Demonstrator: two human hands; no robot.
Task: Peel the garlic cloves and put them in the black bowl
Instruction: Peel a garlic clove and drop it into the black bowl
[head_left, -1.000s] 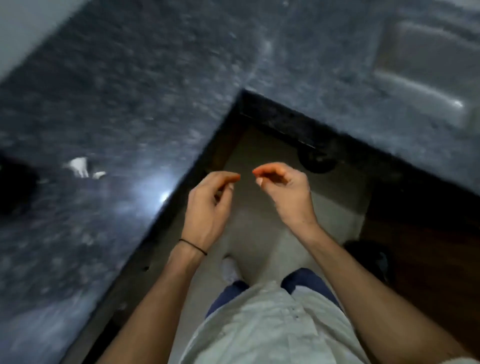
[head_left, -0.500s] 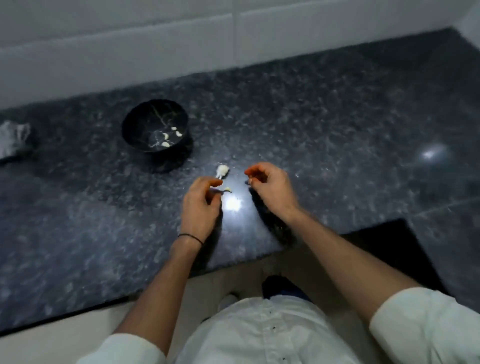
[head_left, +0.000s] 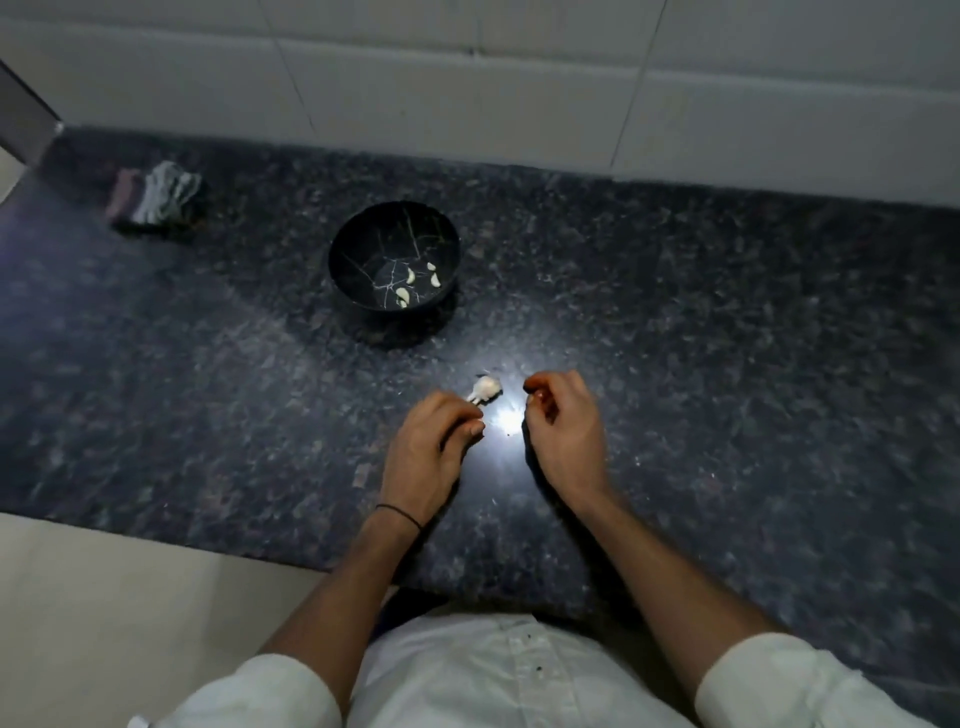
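Observation:
The black bowl (head_left: 343, 260) stands on the dark granite counter (head_left: 727, 364), with several peeled garlic cloves (head_left: 408, 291) at its bottom. A small unpeeled piece of garlic (head_left: 487, 388) lies on the counter in front of the bowl. My left hand (head_left: 428, 452) hovers just below and left of that garlic, fingers curled, thumb against fingertips, nothing visible in it. My right hand (head_left: 566, 426) is to the right of the garlic, a short gap away. Its fingers are also curled in with nothing visible in them.
A folded striped cloth (head_left: 156, 200) lies at the back left of the counter. A white tiled wall (head_left: 467, 93) runs along the back. The counter's front edge (head_left: 208, 540) is near my body, and a bright light glare (head_left: 506, 421) sits between my hands.
The view has swung from the floor and counter corner onto the counter with the bowl. My hands, earlier held over the floor, are now over the counter beside the garlic.

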